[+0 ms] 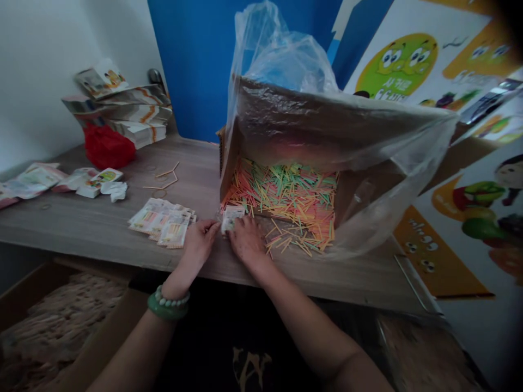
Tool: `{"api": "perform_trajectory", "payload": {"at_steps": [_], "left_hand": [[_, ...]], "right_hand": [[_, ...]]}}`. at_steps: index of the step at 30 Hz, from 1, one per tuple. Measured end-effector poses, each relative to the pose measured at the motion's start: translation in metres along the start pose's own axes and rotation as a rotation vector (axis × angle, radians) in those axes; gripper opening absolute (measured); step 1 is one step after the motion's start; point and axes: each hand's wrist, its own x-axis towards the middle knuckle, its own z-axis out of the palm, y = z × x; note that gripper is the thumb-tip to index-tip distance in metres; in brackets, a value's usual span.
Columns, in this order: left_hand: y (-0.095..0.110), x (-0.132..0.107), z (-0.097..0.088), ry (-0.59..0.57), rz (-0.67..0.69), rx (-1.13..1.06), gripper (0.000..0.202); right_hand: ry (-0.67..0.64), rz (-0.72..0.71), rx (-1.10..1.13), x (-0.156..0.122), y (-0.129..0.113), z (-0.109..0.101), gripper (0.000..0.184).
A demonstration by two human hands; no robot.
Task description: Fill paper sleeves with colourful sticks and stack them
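Observation:
On the table's front part, my right hand (247, 239) lies over a small white printed packet (232, 213), with its fingers bent onto the lower and right edge. Just left of that packet is my left hand (200, 239), thumb and fingertips pinched together; whatever is between them is too small to make out. Beside it lie several overlapping clear packets (174, 228) with colored sticks inside. Behind my right hand, a plastic-lined cardboard box (294, 109) lies on its side, and thin pink, yellow and green sticks (286, 188) spill toward me.
At the back left stand stacks of printed cards (141, 111) and a red bag (108, 147). Nearer are small packs (98, 182) and a few loose sticks (175, 173). Below the table at left is a box of many packets (61, 321). Printed cartons (441, 239) stand on the right.

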Motion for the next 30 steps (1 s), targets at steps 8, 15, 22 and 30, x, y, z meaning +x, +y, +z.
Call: {"api": "perform_trajectory", "payload": {"at_steps": [8,15,22,30], "left_hand": [[-0.006,-0.001,0.000,-0.075,-0.072,-0.095,0.026],[-0.010,0.004,0.005,-0.047,-0.118,-0.187,0.025],[-0.006,0.005,0.001,-0.103,-0.177,-0.256,0.029],[0.015,0.011,0.017,-0.123,-0.264,-0.493,0.025]], "right_hand": [[-0.081,0.079,0.001,0.011,0.004,0.005,0.034],[0.021,0.040,0.002,0.006,0.000,0.017,0.026],[-0.032,0.124,0.030,0.018,0.001,0.012,0.035],[0.221,-0.314,0.027,-0.013,0.014,0.003,0.026]]}}
